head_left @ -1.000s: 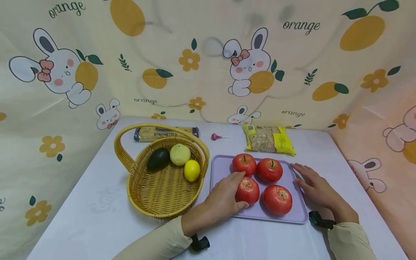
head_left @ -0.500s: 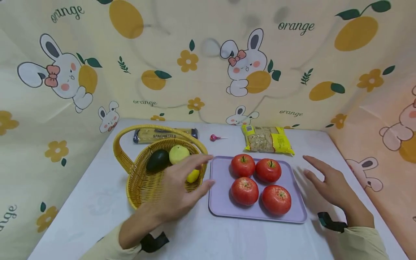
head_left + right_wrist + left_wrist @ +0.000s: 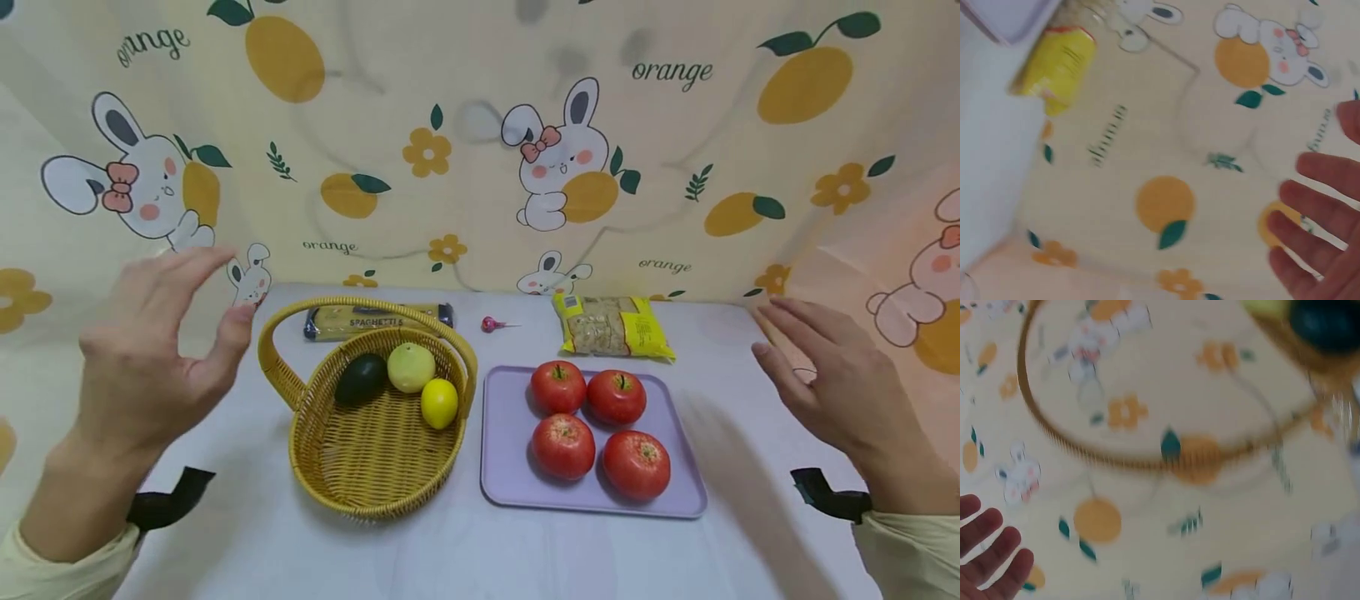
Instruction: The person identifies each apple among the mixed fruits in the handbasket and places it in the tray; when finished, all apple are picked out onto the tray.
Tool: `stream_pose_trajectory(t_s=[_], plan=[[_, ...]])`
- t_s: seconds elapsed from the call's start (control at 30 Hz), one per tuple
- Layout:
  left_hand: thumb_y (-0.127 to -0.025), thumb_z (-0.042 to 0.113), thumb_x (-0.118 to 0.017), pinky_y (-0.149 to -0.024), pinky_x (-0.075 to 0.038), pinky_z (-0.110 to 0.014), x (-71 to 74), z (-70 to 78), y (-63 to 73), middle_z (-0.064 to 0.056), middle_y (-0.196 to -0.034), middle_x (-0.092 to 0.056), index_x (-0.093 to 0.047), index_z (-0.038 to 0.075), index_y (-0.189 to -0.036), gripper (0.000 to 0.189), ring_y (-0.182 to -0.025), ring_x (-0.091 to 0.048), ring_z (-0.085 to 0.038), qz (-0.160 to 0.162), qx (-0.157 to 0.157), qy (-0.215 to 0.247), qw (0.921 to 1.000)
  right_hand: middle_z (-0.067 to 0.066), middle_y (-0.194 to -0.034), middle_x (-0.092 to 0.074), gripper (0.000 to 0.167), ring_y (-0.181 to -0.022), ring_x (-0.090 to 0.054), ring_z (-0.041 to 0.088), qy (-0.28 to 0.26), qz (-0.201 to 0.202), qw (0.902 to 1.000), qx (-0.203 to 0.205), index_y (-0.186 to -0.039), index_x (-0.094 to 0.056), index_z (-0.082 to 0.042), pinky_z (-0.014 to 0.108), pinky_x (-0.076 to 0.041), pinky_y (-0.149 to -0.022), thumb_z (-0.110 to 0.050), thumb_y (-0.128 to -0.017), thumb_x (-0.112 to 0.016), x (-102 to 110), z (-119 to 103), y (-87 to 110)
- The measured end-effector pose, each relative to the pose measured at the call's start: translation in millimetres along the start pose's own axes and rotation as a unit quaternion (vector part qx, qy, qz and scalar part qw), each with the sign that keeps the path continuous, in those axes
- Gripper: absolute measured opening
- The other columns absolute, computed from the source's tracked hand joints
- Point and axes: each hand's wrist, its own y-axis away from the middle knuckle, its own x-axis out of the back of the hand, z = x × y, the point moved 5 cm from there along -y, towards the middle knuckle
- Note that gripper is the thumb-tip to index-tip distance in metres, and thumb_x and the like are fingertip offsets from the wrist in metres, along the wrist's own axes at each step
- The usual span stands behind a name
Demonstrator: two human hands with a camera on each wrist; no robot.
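My left hand is raised left of the wicker basket, fingers relaxed and holding nothing. In the basket lie a dark green avocado, a pale green round fruit and a yellow lemon. Several red tomatoes, one being the front-left tomato, rest on a lilac tray. To the tray's right my right hand hovers, its fingers relaxed with nothing in them. Both wrist views show spread fingers, the left fingers and the right fingers.
Behind the basket lies a spaghetti pack. A small pink-headed item with a thin stick sits at the back middle. A yellow bag is behind the tray. Printed cloth hangs around the white table.
My left hand has let go of the front-left tomato and swept left across the basket, rising beyond it. My right hand has lifted off the tray's right edge and moved right.
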Motion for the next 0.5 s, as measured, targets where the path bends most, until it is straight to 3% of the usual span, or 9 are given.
stream_pose_trajectory(t_s=[0.1,0.23,0.4,0.5], plan=[[-0.107,0.065,-0.043,-0.127,-0.043,-0.035,9.4,-17.5,-7.4,-0.030,-0.139,-0.069,-0.067,-0.003,-0.143,0.080,-0.128,-0.060,-0.054,-0.006,0.004,-0.064,0.9979,0.030,-0.153,-0.061,0.080,-0.144,-0.052,0.053,0.010,0.060,0.9976,0.032,-0.152,-0.062,-0.001,0.050,-0.030,-0.136,-0.067,-0.109,-0.046,18,-5,-15.3],[-0.105,0.066,-0.037,-0.125,-0.038,-0.061,12.3,-38.5,-8.9,-0.032,-0.151,-0.059,-0.058,-0.003,-0.152,0.087,-0.138,-0.049,-0.059,-0.023,0.008,-0.112,0.9934,0.033,-0.162,-0.049,0.092,-0.152,-0.042,0.057,0.028,0.101,0.9937,0.038,-0.159,-0.050,0.004,0.059,-0.024,-0.136,-0.071,-0.108,-0.037,29,-6,-28.7],[-0.107,0.062,-0.030,-0.117,-0.033,-0.078,-5.9,-63.0,9.0,-0.033,-0.161,-0.049,-0.048,0.000,-0.161,0.084,-0.148,-0.040,-0.059,-0.079,0.022,-0.138,0.9870,0.032,-0.172,-0.035,0.096,-0.159,-0.030,0.056,0.052,0.080,0.9951,0.029,-0.167,-0.035,0.004,0.063,-0.015,-0.137,-0.072,-0.108,-0.031,9,7,-21.1],[-0.109,0.052,-0.034,-0.114,-0.032,-0.082,-23.9,-78.7,31.1,-0.032,-0.166,-0.044,-0.042,0.002,-0.165,0.076,-0.152,-0.035,-0.059,-0.140,0.057,-0.142,0.9782,0.031,-0.175,-0.030,0.096,-0.161,-0.026,0.053,0.053,0.024,0.9979,0.026,-0.169,-0.031,0.002,0.061,-0.009,-0.138,-0.072,-0.108,-0.031,-19,19,-4.4]])
